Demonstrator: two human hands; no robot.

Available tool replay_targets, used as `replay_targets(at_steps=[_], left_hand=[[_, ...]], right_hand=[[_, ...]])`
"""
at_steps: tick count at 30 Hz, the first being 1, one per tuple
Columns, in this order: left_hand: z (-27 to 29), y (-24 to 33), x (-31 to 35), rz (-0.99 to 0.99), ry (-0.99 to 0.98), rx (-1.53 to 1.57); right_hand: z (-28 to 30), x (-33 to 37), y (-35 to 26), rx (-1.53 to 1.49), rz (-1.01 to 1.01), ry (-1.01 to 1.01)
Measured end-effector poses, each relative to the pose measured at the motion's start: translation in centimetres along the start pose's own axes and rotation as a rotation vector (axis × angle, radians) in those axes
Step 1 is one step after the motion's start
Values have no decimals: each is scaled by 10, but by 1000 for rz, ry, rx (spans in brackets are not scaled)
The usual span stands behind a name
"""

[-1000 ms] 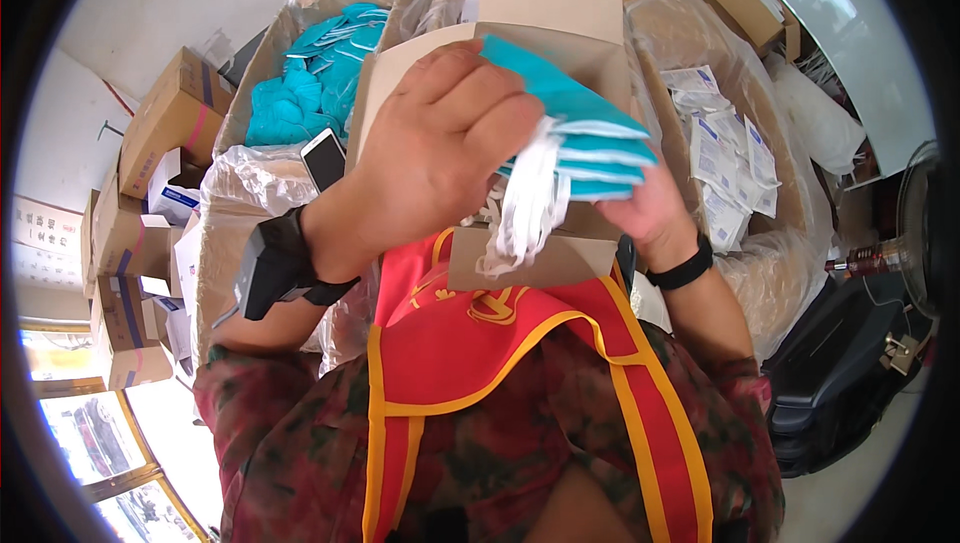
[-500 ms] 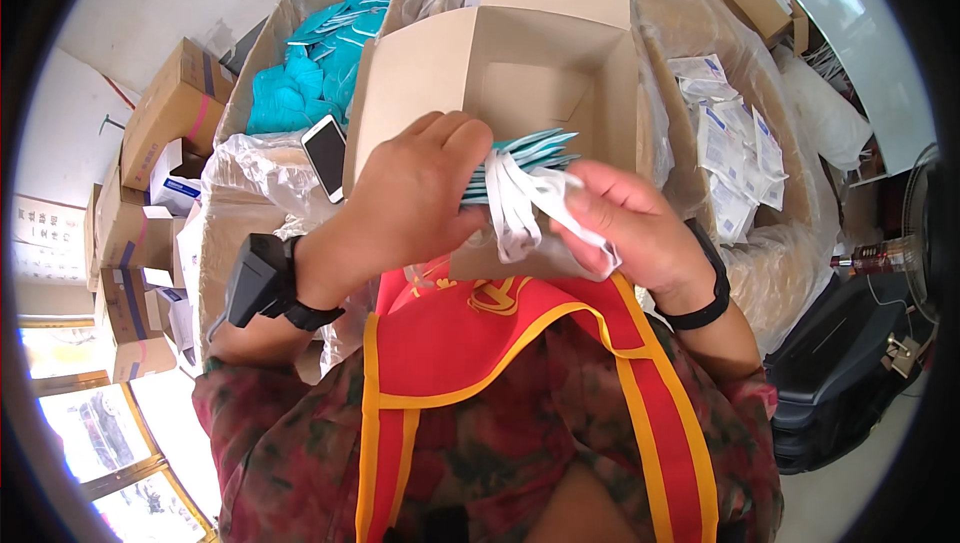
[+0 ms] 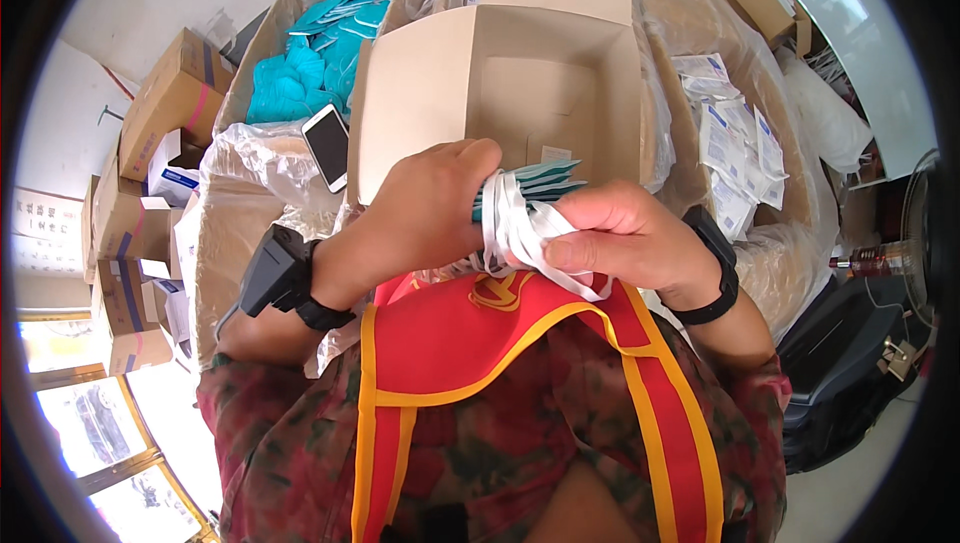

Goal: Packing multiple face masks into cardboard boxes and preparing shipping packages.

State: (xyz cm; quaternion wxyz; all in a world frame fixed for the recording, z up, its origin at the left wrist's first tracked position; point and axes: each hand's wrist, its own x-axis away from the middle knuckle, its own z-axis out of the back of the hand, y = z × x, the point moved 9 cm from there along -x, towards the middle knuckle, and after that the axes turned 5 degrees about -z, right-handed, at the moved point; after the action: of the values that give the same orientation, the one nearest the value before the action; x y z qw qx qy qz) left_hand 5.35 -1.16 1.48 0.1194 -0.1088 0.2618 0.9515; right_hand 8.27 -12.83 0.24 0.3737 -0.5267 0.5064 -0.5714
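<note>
Left hand is gripping teal masks, right hand is pinching their straps; open box is lying at twelve o'clock.

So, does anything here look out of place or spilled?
Perhaps the white-edged phone: it appears to lie aslant on crumpled clear plastic, beside the open brown box and near the heaped teal masks, an odd spot for a phone among packing materials. Nothing looks clearly spilled or damaged.
</note>
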Motion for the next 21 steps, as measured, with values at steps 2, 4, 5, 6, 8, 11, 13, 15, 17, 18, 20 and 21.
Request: replay_targets(at_steps=[2,4,5,6,8,11,13,15,17,18,20,21], left_hand=[[2,1,-4,44,-40,74],[-1,0,-6,92,-77,150],[0,6,-8,49,-57,220],[2,11,-9,5,-37,288],[7,12,-9,37,-57,288],[21,28,-2,-86,-110,156],[31,51,7,-254,-150,25],[45,83,18,-454,-194,-12],[58,102,22,-507,-195,-28],[60,111,26,-562,-195,-44],[60,113,29,-582,-192,-41],[60,114,29,-601,-186,-38]], right_hand=[[1,0,-24,4,35,75],[18,-1,-37,230,180,199],[21,-3,-41,231,182,197],[16,3,-67,821,391,342],[-6,10,-81,1481,625,492],[-22,15,-79,1624,476,264],[-42,33,-81,1617,508,163],[-49,52,-89,1495,478,81],[-51,65,-92,1391,464,60],[-50,70,-93,1290,447,41],[-44,72,-89,1208,390,-10],[-41,73,-86,1127,331,-62]])
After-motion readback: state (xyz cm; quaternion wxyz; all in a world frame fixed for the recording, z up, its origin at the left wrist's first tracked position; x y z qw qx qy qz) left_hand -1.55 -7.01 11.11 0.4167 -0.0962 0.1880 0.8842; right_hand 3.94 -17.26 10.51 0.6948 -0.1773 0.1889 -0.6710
